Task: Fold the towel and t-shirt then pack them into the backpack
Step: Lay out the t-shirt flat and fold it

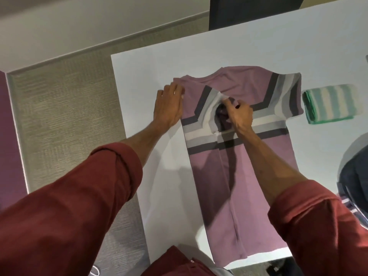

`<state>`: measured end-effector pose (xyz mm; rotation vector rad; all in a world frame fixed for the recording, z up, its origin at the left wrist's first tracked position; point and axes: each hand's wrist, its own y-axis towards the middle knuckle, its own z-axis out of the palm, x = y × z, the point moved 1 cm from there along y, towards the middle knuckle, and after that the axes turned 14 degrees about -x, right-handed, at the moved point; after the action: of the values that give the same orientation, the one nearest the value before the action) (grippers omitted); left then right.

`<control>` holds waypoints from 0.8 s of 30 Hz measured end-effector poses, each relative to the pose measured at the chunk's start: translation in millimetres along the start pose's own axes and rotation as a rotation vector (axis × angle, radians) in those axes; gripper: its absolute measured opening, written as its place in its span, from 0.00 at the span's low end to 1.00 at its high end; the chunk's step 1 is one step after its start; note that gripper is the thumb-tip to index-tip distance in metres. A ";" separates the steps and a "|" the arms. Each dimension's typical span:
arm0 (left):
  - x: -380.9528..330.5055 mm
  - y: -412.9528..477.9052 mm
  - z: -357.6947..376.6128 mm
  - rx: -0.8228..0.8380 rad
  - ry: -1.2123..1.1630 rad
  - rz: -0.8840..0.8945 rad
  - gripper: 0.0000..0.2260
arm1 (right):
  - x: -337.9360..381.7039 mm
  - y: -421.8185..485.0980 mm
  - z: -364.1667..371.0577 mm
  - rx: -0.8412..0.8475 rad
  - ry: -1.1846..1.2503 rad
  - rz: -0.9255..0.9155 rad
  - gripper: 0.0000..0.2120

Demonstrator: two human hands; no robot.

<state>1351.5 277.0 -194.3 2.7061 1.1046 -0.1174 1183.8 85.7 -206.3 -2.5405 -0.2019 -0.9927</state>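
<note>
A mauve t-shirt [258,166] with grey, white and dark stripes lies flat on the white table [143,80], its left side folded inward. My left hand [169,106] presses flat on the shirt's left shoulder edge. My right hand [239,114] pinches the folded-in left sleeve near the shirt's middle. A folded green-and-white striped towel [330,103] rests to the right of the shirt. The dark backpack [354,176] shows partly at the right edge of the frame.
The table's left edge runs beside a beige carpeted floor [69,116]. A dark chair back [254,10] stands beyond the table's far edge. The shirt's hem reaches the near table edge.
</note>
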 end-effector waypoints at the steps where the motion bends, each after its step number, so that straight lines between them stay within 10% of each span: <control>1: -1.8 -8.7 3.5 0.041 0.006 0.018 0.18 | -2.8 -1.7 1.0 0.007 -0.013 -0.020 0.27; 8: -4.3 -24.1 10.0 0.247 0.060 -0.001 0.31 | -3.4 -10.9 -5.0 -0.036 0.084 -0.255 0.15; 16: -5.5 -19.1 1.8 0.290 0.088 -0.008 0.33 | -6.4 2.6 -18.6 -0.250 0.010 -0.104 0.19; 24: -7.2 -20.3 2.0 0.298 0.103 -0.026 0.33 | -20.3 -14.3 -13.9 0.028 -0.169 -0.069 0.34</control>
<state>1332.2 285.8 -198.5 2.9899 1.2401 -0.1604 1156.3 93.0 -206.3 -2.6073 -0.3515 -0.7941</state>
